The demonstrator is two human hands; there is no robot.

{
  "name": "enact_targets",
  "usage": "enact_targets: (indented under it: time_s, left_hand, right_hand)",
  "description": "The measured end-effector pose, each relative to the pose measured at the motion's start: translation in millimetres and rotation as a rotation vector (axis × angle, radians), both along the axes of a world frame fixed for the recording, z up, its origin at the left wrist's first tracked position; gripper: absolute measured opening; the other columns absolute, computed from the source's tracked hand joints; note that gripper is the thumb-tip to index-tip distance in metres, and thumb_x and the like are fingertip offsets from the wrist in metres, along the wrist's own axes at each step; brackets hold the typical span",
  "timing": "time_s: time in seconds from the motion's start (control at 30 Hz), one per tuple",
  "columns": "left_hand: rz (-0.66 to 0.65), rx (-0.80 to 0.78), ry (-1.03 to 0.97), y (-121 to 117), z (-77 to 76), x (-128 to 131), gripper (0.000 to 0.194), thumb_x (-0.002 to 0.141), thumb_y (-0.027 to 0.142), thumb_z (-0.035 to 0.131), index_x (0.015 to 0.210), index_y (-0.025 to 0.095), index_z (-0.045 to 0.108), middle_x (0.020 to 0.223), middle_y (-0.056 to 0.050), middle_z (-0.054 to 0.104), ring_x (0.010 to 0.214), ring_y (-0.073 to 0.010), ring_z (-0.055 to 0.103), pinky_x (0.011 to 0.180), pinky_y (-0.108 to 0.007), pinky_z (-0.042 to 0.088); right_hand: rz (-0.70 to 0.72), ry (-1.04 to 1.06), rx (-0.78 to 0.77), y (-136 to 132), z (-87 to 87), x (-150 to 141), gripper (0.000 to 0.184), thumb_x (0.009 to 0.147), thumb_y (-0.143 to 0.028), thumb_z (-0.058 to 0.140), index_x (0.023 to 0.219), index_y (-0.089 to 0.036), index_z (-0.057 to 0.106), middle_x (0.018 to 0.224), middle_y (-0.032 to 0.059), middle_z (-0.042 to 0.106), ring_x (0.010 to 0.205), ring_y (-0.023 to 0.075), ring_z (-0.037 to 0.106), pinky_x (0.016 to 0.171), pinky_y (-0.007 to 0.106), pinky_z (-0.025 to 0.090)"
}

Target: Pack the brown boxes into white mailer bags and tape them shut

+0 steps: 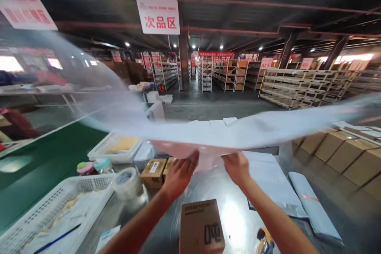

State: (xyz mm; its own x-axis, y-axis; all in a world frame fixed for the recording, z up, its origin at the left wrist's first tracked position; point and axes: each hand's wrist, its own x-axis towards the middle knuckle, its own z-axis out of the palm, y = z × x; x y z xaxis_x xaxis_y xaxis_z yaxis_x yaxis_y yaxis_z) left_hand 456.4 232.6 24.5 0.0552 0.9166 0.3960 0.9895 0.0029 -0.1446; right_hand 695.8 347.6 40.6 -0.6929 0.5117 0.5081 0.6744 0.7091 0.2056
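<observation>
Both my hands hold the near edge of a wide, translucent plastic sheet [205, 135]. It spreads outward to both sides, its ends blurred by motion, and looks pinkish near my fingers. My left hand [182, 172] is closed on the edge, and my right hand [237, 166] pinches it a short way to the right. Below and between my forearms, a brown cardboard box [200, 224] with dark print rests on the shiny metal table [235, 206]. Smaller brown boxes [152, 174] sit beyond my left wrist, partly covered by it.
At left are clear tape rolls [127, 182], a white basket [98, 184] with papers and a blue pen [58, 239], and another white tray [97, 152]. Flat white bags [269, 178] and a rolled bag bundle [314, 206] lie right. An orange-and-dark object [263, 240] is near my right forearm.
</observation>
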Motion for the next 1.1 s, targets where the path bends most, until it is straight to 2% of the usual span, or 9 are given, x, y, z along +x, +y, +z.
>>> enact_targets:
  time_s: [0.13,0.27,0.47,0.57,0.67,0.77,0.9,1.0,1.1]
  left_hand:
    - [0.046,-0.206,-0.038,-11.8,-62.4,-4.5,0.023,0.084,0.002,0.054,0.099,0.013,0.068,0.083,-0.006,0.072,0.078,-0.0191,0.068,0.067,-0.029,0.051]
    - [0.098,-0.293,-0.106,-15.7,-91.3,-12.8,0.028,0.087,0.006,0.049,0.11,0.013,0.062,0.09,-0.01,0.073,0.083,-0.0212,0.068,0.068,-0.029,0.047]
    - [0.026,-0.305,-0.121,-64.6,-101.4,-10.0,0.023,0.09,0.009,0.044,0.092,0.017,0.065,0.083,-0.008,0.07,0.078,-0.0226,0.065,0.068,-0.031,0.047]
    - [-0.141,-0.007,-0.093,-104.0,-103.9,0.7,0.031,0.093,0.01,0.038,0.078,0.017,0.064,0.067,-0.005,0.062,0.063,-0.0194,0.057,0.06,-0.03,0.044]
    - [-0.245,0.302,-0.154,-136.6,-105.5,15.9,0.029,0.094,0.01,0.04,0.079,0.016,0.064,0.064,-0.004,0.059,0.06,-0.0171,0.054,0.06,-0.029,0.045]
    - [-0.202,0.407,-0.313,-158.8,-112.9,34.8,0.027,0.093,0.009,0.042,0.088,0.018,0.066,0.077,-0.006,0.067,0.062,-0.0134,0.059,0.061,-0.024,0.048]
    - [-0.082,0.365,-0.634,-173.3,-125.6,63.0,0.027,0.095,0.011,0.041,0.094,0.019,0.066,0.096,-0.009,0.072,0.056,-0.0074,0.061,0.055,-0.016,0.051]
    - [0.044,0.324,-0.853,-174.2,-125.5,78.0,0.025,0.095,0.012,0.041,0.091,0.02,0.064,0.09,-0.007,0.071,0.073,-0.0126,0.069,0.064,-0.019,0.057]
    - [0.062,0.341,-0.847,-172.9,-121.4,82.9,0.021,0.093,0.014,0.045,0.099,0.019,0.064,0.093,-0.009,0.071,0.089,-0.0176,0.07,0.079,-0.027,0.06]
  right_hand:
    - [-0.014,-0.151,-0.177,-15.4,-72.0,-8.5,0.014,0.082,-0.01,0.063,0.074,-0.019,0.069,0.068,0.0017,0.071,0.061,0.0145,0.063,0.055,0.025,0.035]
    - [-0.01,-0.211,-0.306,-16.6,-106.6,-11.2,0.013,0.083,-0.011,0.062,0.08,-0.02,0.071,0.073,0.0015,0.074,0.064,0.0154,0.065,0.055,0.025,0.032]
    - [0.065,-0.098,-0.336,-35.8,-108.3,20.8,0.034,0.08,-0.006,0.056,0.108,-0.021,0.068,0.079,0.0006,0.074,0.066,0.015,0.063,0.058,0.025,0.033]
    - [0.215,0.079,-0.217,-62.5,-104.0,42.1,0.017,0.082,-0.008,0.054,0.086,-0.019,0.067,0.068,0.0,0.066,0.062,0.0142,0.056,0.059,0.026,0.032]
    - [0.317,0.203,-0.127,-92.4,-101.6,54.5,0.025,0.089,-0.01,0.048,0.068,-0.019,0.06,0.065,0.0009,0.057,0.062,0.0136,0.048,0.06,0.026,0.032]
    - [0.363,0.307,-0.125,-115.6,-105.6,61.8,0.023,0.09,-0.008,0.046,0.08,-0.018,0.064,0.07,0.0014,0.059,0.065,0.013,0.051,0.061,0.024,0.037]
    - [0.31,0.388,-0.184,-132.5,-119.8,68.3,0.024,0.092,-0.007,0.046,0.099,-0.019,0.066,0.081,0.0033,0.066,0.061,0.0107,0.058,0.056,0.02,0.045]
    - [0.319,0.485,-0.31,-139.7,-128.6,66.0,0.024,0.094,-0.008,0.045,0.102,-0.021,0.064,0.092,0.006,0.071,0.077,0.0132,0.07,0.065,0.02,0.055]
    - [0.356,0.586,-0.449,-144.1,-133.3,61.0,0.022,0.095,-0.01,0.045,0.102,-0.023,0.061,0.092,0.0064,0.073,0.085,0.0164,0.073,0.072,0.025,0.06]
